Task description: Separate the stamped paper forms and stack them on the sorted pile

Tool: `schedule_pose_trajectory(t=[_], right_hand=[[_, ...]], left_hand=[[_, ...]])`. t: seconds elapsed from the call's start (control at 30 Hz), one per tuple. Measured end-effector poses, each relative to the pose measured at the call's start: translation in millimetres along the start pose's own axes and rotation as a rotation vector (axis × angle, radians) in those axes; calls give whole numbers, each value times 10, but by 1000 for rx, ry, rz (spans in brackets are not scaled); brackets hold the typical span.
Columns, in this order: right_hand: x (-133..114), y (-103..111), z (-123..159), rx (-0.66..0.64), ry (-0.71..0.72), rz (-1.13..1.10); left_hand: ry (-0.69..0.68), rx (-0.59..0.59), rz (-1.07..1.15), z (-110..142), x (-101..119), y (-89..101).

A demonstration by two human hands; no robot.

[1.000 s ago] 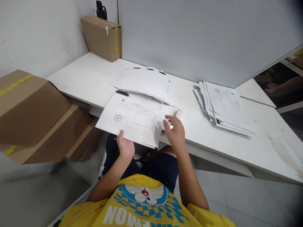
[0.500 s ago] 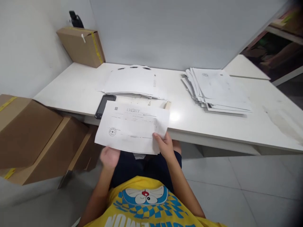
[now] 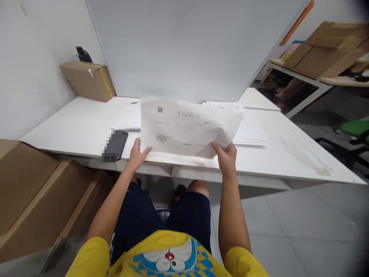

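A white printed sheet of paper point(image 3: 187, 132) with a round stamp and a small square code is held up above the front of the white desk point(image 3: 69, 123). My left hand point(image 3: 138, 156) pinches its lower left corner, thumb in front. At the lower right edge, my right hand point(image 3: 226, 156) grips the same sheet. Behind it, partly covered, lie a left paper stack point(image 3: 127, 119) and a right paper stack point(image 3: 250, 130). A dark phone-like device point(image 3: 115, 146) rests near the desk's front edge, left of my left hand.
A cardboard box point(image 3: 86, 80) with yellow tape stands at the desk's back left, a black object point(image 3: 83, 54) behind it. Large cartons point(image 3: 57, 192) stand at the lower left. Beyond the partition on the right are another table with boxes point(image 3: 325, 57) and a green chair point(image 3: 356, 129).
The sheet has been raised and moved away from my body. My left hand, free of the paper before, now grips its left corner. The camera view has shifted, showing more at the right.
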State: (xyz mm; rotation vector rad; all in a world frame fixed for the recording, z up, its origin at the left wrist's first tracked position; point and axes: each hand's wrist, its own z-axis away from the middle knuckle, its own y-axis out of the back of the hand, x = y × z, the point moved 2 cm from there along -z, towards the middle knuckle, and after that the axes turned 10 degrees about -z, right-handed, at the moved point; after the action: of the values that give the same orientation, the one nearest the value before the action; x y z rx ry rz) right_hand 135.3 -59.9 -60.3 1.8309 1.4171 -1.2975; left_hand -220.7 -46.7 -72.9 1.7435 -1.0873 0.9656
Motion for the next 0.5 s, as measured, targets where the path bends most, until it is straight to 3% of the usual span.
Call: schedule_pose_trajectory(t=[0.13,0.23,0.5], right_hand=[[135,114,47,-1,-14,-74],[174,118,95,-18,-17,-117],[310,22,334,55,-131,1]], left_hand=[[-56,-140,-66,-36,-82,-57],[-95,-161,-87,-51,-84,-44],[45,-246,-256,-1,66,-109]])
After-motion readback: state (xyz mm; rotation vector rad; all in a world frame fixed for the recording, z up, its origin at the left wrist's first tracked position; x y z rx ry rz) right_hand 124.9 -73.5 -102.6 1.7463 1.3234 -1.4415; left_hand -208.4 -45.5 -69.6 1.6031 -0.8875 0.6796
